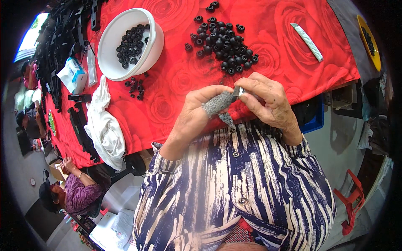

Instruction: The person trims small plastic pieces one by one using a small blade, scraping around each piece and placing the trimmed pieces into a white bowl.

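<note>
Just above the near edge of the worktop, the person's right hand is pinching a small shiny metal piece, with its thumb and finger closed on it. The left hand is curling close beside it, with one finger or thumb wearing a grey knitted wrap, maybe to keep the skin safe. The fingers are hiding whatever the left hand may be holding, so one cannot tell. The big heap of black knobs is lying just past the hands, probably so they are easy to reach. Left along the near edge, a white cloth is lying crumpled. Beyond it, a little heap of black bits is sitting beside a white bowl, whose tall wall is likely keeping the knobs inside from rolling off. A pale strip is resting toward the right edge. Long black parts are crowding the left edge, taking up room there. Farther off, a co-worker is sitting past that side.
</note>
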Demonstrator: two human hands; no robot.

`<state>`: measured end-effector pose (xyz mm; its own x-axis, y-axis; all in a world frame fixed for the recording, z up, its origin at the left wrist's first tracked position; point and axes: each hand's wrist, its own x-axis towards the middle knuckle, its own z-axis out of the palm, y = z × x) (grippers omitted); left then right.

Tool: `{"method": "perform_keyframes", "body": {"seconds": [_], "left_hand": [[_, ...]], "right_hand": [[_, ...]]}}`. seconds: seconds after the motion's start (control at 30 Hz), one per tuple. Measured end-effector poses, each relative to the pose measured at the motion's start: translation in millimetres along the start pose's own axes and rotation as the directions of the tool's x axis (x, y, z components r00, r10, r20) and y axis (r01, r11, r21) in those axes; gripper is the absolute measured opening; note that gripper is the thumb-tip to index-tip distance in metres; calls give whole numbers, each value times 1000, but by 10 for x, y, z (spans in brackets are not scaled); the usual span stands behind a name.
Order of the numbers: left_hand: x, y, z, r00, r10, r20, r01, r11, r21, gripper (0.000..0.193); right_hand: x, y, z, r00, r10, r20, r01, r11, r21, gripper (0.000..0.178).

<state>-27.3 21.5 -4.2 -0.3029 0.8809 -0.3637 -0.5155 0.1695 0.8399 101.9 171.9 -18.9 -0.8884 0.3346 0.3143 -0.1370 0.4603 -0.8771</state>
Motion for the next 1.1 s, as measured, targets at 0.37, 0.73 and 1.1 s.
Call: {"method": "perform_keyframes", "body": {"seconds": [0.37, 0.73, 1.1], "left_hand": [[67, -24, -106, 998, 32, -50, -33, 999, -14, 19], [110, -51, -90, 999, 42, -23, -43, 997, -67, 19], [136, -79, -85, 999, 39, -23, -41, 995, -88, 25]], "right_hand": [[85, 63, -64, 991, -4, -130, 13, 998, 68, 16], [173, 53, -6, 999, 45, 7, -44, 996, -76, 15], [154, 73, -35, 996, 78, 32, -77, 997, -8, 16]]}}
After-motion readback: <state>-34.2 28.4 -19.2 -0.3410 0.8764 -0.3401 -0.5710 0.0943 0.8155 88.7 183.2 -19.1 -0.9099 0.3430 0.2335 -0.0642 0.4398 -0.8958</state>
